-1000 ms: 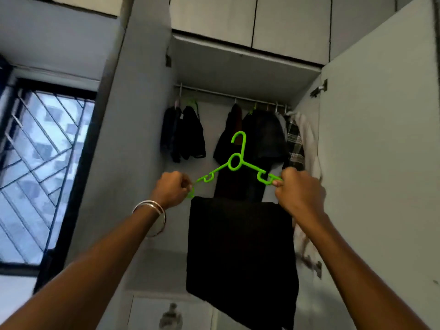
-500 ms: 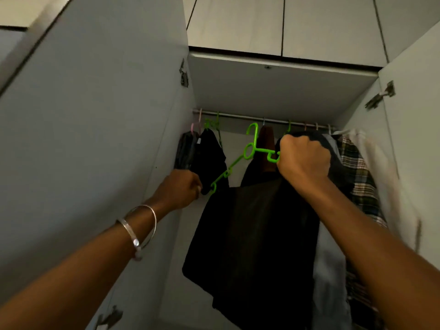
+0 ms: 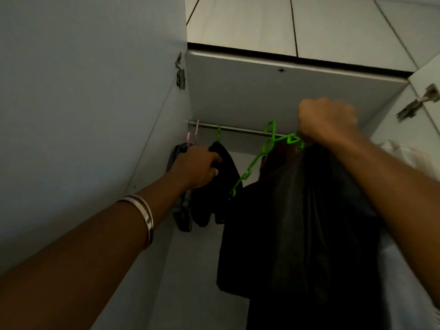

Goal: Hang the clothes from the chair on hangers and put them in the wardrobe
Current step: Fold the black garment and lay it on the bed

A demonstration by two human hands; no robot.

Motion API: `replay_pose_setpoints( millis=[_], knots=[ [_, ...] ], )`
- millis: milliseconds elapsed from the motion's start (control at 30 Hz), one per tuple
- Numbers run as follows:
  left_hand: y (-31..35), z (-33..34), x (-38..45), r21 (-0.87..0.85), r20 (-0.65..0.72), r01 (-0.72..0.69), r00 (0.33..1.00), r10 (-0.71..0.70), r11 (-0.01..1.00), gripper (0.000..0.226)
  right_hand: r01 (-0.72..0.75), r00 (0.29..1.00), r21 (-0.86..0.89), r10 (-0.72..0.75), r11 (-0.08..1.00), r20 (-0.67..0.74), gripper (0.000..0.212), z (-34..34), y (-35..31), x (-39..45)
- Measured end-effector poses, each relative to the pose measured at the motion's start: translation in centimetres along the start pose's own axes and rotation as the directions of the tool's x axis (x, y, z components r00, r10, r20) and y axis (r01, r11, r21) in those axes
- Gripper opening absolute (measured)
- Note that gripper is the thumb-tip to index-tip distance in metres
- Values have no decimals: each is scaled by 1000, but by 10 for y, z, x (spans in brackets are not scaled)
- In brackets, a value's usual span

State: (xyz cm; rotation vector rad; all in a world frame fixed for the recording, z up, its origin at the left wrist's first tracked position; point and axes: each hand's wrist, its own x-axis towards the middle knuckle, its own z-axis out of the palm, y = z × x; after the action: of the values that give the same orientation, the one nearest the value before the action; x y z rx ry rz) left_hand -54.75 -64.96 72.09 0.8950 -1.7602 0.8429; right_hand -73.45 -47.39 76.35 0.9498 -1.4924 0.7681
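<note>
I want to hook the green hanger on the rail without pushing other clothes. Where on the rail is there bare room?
The metal rail shows bare between the short black garment, which the left hand grips, and the green plastic hanger with its dark cloth, held by the right hand. It is crowded at the pink hangers; the right end is hidden.

I can read no text, label, brand or number anywhere here, not on the wardrobe [image 3: 285, 96], the hanger [image 3: 259, 153] or the clothes [image 3: 309, 222].
</note>
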Motion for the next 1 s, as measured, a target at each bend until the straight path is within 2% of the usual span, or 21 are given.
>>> replay_pose_setpoints(
  millis=[67, 100, 133, 200, 300, 400, 433, 500, 533, 633, 767, 867, 1000],
  knots=[
    [-2, 8, 16, 153, -32, -54, 998, 59, 987, 49, -5, 1000, 11, 5, 1000, -20, 26, -6, 7, 15],
    [-2, 9, 23, 224, -34, -82, 995, 92, 971, 51, -8, 1000, -9, 8, 1000, -16, 14, -15, 9, 18],
    [-1, 6, 26, 285, -34, -108, 992, 123, 952, 53, -30, 999, -13, 30, 999, -25, 15, -24, 11, 18],
    [-6, 18, 40, 359, -44, -132, 986, 158, 924, 57, -52, 997, -30, 50, 998, -50, 34, -26, 14, 31],
    [-5, 43, 50, 433, 22, -151, 987, 157, 889, 66, -69, 987, -54, 60, 996, -150, 37, -14, 15, 29],
    [12, 80, 66, 499, 130, -239, 971, 201, 833, 64, -61, 970, -82, 40, 995, -239, 25, 11, 24, 29],
    [26, 97, 73, 491, 157, -251, 967, 199, 834, 61, -57, 969, -105, 30, 993, -245, 17, 18, 25, 23],
    [25, 108, 70, 505, 215, -248, 964, 157, 827, 57, -9, 964, -72, -10, 997, -266, 26, 26, 9, 24],
    [36, 121, 76, 482, 198, -229, 969, 149, 846, 57, -14, 967, -87, -9, 996, -255, 31, 32, 9, 22],
    [40, 135, 77, 470, 211, -199, 971, 110, 860, 60, 2, 970, -111, -28, 994, -241, 33, 57, -6, 21],
    [34, 131, 82, 552, 271, -263, 954, 128, 791, 62, -29, 969, -141, -7, 990, -246, 32, 82, -6, 29],
    [11, 132, 90, 597, 304, -255, 949, 80, 760, 62, -51, 970, -73, 32, 996, -240, 32, 103, -13, 39],
    [4, 125, 93, 520, 275, -257, 953, 124, 814, 55, -25, 964, -50, 11, 998, -265, 31, 121, -26, 50]
  ],
)
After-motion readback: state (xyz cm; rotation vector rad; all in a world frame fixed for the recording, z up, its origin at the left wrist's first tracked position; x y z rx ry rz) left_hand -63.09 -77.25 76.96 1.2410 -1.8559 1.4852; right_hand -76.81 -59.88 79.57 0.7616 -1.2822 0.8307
